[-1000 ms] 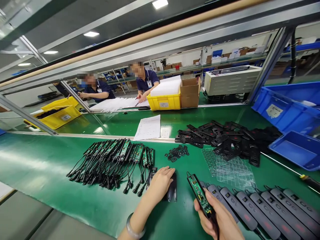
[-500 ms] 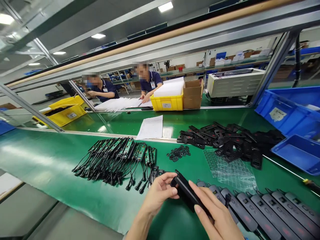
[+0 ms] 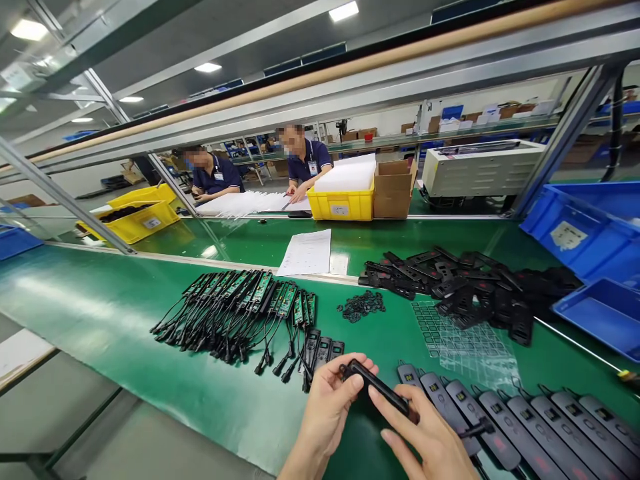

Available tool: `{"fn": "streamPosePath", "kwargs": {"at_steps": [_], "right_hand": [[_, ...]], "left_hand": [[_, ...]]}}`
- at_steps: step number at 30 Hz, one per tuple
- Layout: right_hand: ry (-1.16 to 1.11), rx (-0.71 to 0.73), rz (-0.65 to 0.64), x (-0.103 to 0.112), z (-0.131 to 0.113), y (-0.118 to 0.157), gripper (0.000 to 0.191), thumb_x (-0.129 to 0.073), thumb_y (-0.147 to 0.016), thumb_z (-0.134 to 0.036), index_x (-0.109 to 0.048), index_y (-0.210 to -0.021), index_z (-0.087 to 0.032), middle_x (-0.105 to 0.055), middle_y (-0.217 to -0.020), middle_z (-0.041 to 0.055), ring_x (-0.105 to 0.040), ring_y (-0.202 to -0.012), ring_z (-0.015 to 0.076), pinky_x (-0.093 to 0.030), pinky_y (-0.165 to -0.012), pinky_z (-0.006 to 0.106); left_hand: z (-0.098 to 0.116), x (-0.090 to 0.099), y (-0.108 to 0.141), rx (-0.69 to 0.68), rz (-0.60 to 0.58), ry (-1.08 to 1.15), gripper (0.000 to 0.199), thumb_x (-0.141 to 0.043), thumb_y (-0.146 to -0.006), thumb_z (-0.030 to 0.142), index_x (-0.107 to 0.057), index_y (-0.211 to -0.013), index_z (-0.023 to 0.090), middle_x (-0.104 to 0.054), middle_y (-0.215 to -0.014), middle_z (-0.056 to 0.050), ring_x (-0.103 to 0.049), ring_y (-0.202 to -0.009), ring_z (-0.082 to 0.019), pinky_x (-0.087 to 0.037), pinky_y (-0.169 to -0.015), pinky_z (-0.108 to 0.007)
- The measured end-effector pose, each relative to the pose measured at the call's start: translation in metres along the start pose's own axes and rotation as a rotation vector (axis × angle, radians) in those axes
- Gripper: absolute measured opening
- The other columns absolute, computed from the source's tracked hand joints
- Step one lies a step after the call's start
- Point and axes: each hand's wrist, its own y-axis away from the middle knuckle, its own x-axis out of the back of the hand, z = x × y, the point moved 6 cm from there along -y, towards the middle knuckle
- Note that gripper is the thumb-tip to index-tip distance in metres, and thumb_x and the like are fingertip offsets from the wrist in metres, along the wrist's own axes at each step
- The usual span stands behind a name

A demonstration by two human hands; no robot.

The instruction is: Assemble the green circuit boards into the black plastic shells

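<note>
Between my two hands is a long black plastic device housing (image 3: 381, 388), tilted with its near end to the right. My left hand (image 3: 327, 403) pinches its far end, thumb on top and fingers behind. My right hand (image 3: 433, 437) grips the near end, with fingers along its side. A black cable plug (image 3: 477, 428) sticks out beside the right hand. Under and right of that hand lies a row of finished-looking grey devices (image 3: 533, 427) with small displays. Just beyond the left hand are several black cover plates (image 3: 323, 350).
Green circuit boards with black cables (image 3: 240, 313) lie in a row at left. Small black rings (image 3: 361, 305), clear grid sheets (image 3: 465, 340) and a heap of black covers (image 3: 465, 280) lie ahead. Blue bins (image 3: 600, 313) and a screwdriver (image 3: 627, 377) are at right. Two people sit opposite.
The housing has turned to lie flatter, and my left fingers have moved over its far end. The plug now shows farther right. A person opposite has lowered a hand from the face.
</note>
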Motion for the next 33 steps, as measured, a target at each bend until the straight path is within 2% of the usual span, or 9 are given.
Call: {"fn": "streamPosePath", "kwargs": {"at_steps": [4, 8, 12, 16, 20, 27, 29, 31, 33], "right_hand": [[-0.101, -0.142, -0.023, -0.003, 0.009, 0.004, 0.03, -0.043, -0.093, -0.032, -0.053, -0.12, -0.024, -0.065, -0.095, 0.0059, -0.066, -0.085, 0.0174, -0.055, -0.069, 0.021], [-0.125, -0.133, 0.012, -0.006, 0.01, 0.005, 0.017, -0.04, -0.094, -0.032, -0.054, -0.101, -0.024, -0.063, -0.086, 0.0034, -0.065, -0.077, 0.0161, -0.055, -0.065, 0.022], [-0.055, -0.081, 0.139, -0.005, 0.01, 0.005, 0.019, -0.041, -0.094, -0.032, -0.054, -0.104, -0.022, -0.062, -0.086, 0.0054, -0.065, -0.075, 0.0174, -0.054, -0.06, 0.023], [0.136, 0.035, 0.228, -0.004, 0.003, 0.009, 0.034, -0.038, -0.096, -0.026, -0.049, -0.128, -0.02, -0.062, -0.102, 0.011, -0.065, -0.081, 0.0171, -0.055, -0.064, 0.023], [0.281, 0.14, 0.203, -0.009, -0.008, 0.013, 0.037, -0.036, -0.096, -0.022, -0.05, -0.13, -0.021, -0.057, -0.119, 0.0153, -0.065, -0.087, 0.0175, -0.056, -0.066, 0.023], [0.376, 0.198, 0.188, -0.013, -0.03, 0.001, 0.046, -0.024, -0.098, -0.037, -0.061, -0.107, -0.011, -0.067, -0.079, 0.0099, -0.065, -0.053, 0.0142, -0.047, -0.038, 0.02], [0.393, 0.215, 0.173, -0.015, -0.03, -0.003, 0.047, -0.022, -0.097, -0.037, -0.061, -0.102, -0.011, -0.067, -0.07, 0.0078, -0.065, -0.052, 0.0158, -0.047, -0.038, 0.022], [0.417, 0.204, 0.126, -0.02, -0.022, -0.002, 0.044, -0.024, -0.096, -0.032, -0.059, -0.109, -0.01, -0.067, -0.067, 0.0057, -0.064, -0.049, 0.0156, -0.046, -0.038, 0.023], [0.463, 0.175, 0.07, -0.027, -0.006, 0.003, 0.041, -0.029, -0.094, -0.028, -0.055, -0.119, -0.009, -0.064, -0.061, 0.0029, -0.059, -0.041, 0.0149, -0.04, -0.033, 0.024]], "left_hand": [[-0.002, 0.002, 0.004, -0.054, 0.06, 0.024, 0.033, -0.084, -0.06, 0.023, -0.073, -0.089, 0.013, -0.074, -0.088, -0.011, -0.068, -0.091, -0.027, -0.051, -0.09, -0.039], [-0.004, 0.004, 0.007, -0.132, 0.091, 0.065, 0.029, -0.084, -0.059, 0.022, -0.074, -0.084, 0.013, -0.073, -0.08, -0.008, -0.069, -0.082, -0.024, -0.052, -0.09, -0.045], [-0.008, 0.007, 0.006, -0.153, 0.091, 0.071, 0.027, -0.083, -0.062, 0.023, -0.073, -0.085, 0.014, -0.073, -0.08, -0.006, -0.069, -0.084, -0.023, -0.051, -0.092, -0.045], [-0.018, 0.003, 0.004, -0.088, -0.001, 0.011, 0.042, -0.07, -0.078, 0.035, -0.062, -0.116, 0.02, -0.067, -0.114, -0.011, -0.06, -0.11, -0.027, -0.047, -0.097, -0.041], [-0.033, 0.004, 0.005, 0.074, -0.028, -0.018, 0.056, -0.063, -0.084, 0.035, -0.042, -0.132, 0.018, -0.068, -0.109, -0.015, -0.064, -0.1, -0.026, -0.052, -0.082, -0.037], [-0.039, 0.016, 0.007, 0.188, -0.056, -0.224, 0.057, -0.069, -0.074, 0.038, -0.047, -0.12, 0.013, -0.067, -0.089, -0.01, -0.064, -0.069, -0.018, -0.05, -0.056, -0.025], [-0.032, 0.017, 0.005, 0.199, -0.127, -0.376, 0.058, -0.064, -0.077, 0.042, -0.045, -0.125, 0.015, -0.065, -0.091, -0.008, -0.064, -0.072, -0.018, -0.052, -0.061, -0.028], [-0.012, 0.023, -0.003, 0.069, -0.146, -0.717, 0.053, -0.057, -0.082, 0.042, -0.046, -0.128, 0.018, -0.063, -0.095, -0.009, -0.063, -0.08, -0.02, -0.052, -0.07, -0.033], [0.024, 0.037, -0.015, -0.195, 0.047, -1.162, 0.041, -0.054, -0.083, 0.037, -0.054, -0.12, 0.018, -0.061, -0.101, -0.011, -0.06, -0.089, -0.024, -0.049, -0.078, -0.037]]}}
